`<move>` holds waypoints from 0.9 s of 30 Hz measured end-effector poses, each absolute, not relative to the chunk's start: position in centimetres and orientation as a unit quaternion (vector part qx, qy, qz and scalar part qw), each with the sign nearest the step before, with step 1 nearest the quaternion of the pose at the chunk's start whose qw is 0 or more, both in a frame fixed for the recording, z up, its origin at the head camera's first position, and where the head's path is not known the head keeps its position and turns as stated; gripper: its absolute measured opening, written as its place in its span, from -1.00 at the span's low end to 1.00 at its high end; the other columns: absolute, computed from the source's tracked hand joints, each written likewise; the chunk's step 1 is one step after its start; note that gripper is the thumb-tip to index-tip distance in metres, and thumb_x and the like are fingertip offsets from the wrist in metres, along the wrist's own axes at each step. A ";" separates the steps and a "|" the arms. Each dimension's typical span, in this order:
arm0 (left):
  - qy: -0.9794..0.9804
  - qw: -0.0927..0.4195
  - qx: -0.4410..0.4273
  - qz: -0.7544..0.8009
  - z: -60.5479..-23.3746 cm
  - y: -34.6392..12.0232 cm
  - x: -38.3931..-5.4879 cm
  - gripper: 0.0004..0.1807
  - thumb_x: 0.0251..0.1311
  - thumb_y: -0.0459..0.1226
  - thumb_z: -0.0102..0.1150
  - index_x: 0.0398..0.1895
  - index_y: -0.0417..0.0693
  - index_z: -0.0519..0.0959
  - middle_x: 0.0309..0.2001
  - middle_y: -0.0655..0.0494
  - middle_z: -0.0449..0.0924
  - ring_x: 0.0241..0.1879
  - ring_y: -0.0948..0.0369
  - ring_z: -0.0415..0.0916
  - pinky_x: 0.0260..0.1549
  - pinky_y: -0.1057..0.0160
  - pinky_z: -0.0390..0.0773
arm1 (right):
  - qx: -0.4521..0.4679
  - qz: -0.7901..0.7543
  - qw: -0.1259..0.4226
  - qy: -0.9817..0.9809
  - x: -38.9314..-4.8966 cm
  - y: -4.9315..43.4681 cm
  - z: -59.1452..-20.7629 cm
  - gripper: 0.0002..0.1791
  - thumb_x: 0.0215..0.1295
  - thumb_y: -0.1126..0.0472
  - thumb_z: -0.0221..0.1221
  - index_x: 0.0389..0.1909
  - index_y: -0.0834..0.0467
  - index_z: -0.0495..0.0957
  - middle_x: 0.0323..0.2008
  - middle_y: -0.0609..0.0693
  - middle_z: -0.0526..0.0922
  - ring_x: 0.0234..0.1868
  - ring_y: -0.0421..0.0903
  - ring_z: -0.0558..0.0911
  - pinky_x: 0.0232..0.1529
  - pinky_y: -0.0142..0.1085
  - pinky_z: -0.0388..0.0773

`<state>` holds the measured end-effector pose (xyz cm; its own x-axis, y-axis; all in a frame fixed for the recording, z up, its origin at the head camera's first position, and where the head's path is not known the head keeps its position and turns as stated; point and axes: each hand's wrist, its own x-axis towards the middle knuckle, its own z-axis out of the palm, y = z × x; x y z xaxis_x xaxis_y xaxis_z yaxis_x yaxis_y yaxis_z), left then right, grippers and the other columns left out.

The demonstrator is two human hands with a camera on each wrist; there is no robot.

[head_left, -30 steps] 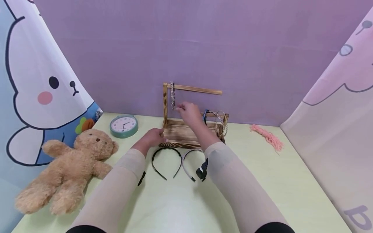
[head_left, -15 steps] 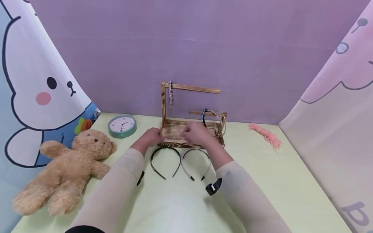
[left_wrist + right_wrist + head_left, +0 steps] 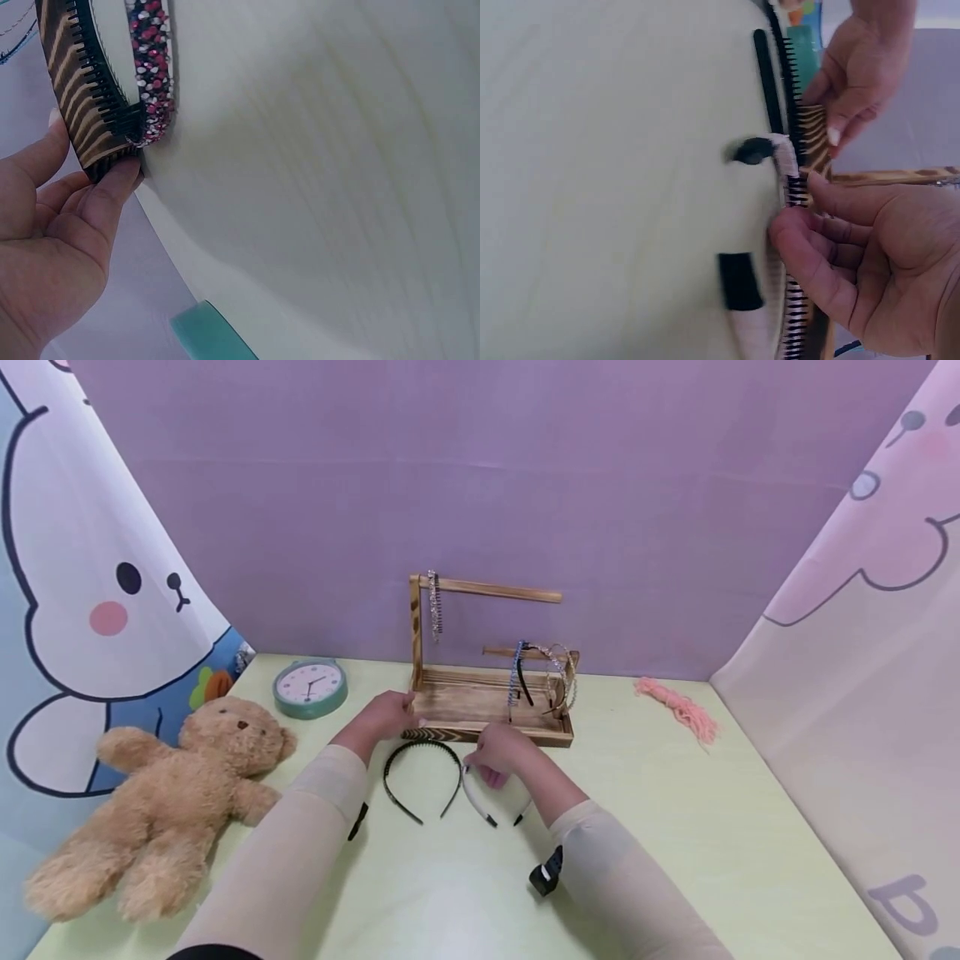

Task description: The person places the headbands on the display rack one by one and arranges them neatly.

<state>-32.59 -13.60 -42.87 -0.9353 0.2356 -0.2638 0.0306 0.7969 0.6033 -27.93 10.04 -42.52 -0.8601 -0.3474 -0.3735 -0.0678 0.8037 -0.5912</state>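
Note:
My left hand (image 3: pixel 386 714) grips the left front corner of the wooden rack (image 3: pixel 457 700), with its thumb on one side and its fingers under the corner in the left wrist view. My right hand (image 3: pixel 507 752) is over the top of a white toothed headband (image 3: pixel 476 802) lying in front of the rack. In the right wrist view, thumb and index finger pinch this headband (image 3: pixel 786 156) from both sides. Left of it lies a black headband (image 3: pixel 389 789), which shows red and white stones (image 3: pixel 154 52) in the left wrist view.
A glittery headband (image 3: pixel 434 610) hangs from the rack's upper bar. Several headbands (image 3: pixel 558 677) hang on the lower bar at right. A teal clock (image 3: pixel 309 688) and a teddy bear (image 3: pixel 180 793) are at left, pink yarn (image 3: pixel 678 708) at right.
My right hand has come down from beside the hanging glittery headband, across the rack's tray, to the white headband. My left hand stays on the rack's corner.

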 end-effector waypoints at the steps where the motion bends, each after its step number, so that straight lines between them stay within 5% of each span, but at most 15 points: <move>1: 0.933 0.165 0.071 0.311 -42.9 -13.6 -32.6 -0.21 0.41 -0.08 0.09 0.56 -0.11 0.00 0.51 -0.20 0.06 0.46 -0.17 0.07 0.41 -0.13 0.15 | -0.113 -0.295 0.243 0.917 -27.9 10.1 -42.7 -0.59 0.38 0.08 0.21 -0.51 0.36 0.65 -0.57 0.18 0.71 -0.55 0.04 0.73 -0.48 -0.20 0.70; 27: 0.935 0.158 0.078 0.307 -42.8 -13.7 -32.6 -0.21 0.39 -0.08 0.10 0.55 -0.15 0.03 0.50 -0.23 0.06 0.46 -0.19 0.05 0.42 -0.14 0.13 | -0.100 -0.484 0.256 0.831 -25.1 15.3 -42.1 -0.86 0.37 0.31 0.10 -0.32 0.34 0.52 -0.41 0.21 0.64 -0.45 0.06 0.68 -0.37 -0.12 0.72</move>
<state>-32.64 -13.74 -42.77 -0.9379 0.2434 -0.2474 0.0494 0.7992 0.5991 -25.14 15.35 -42.11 -0.8492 -0.4143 -0.3275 0.0810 0.5105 -0.8560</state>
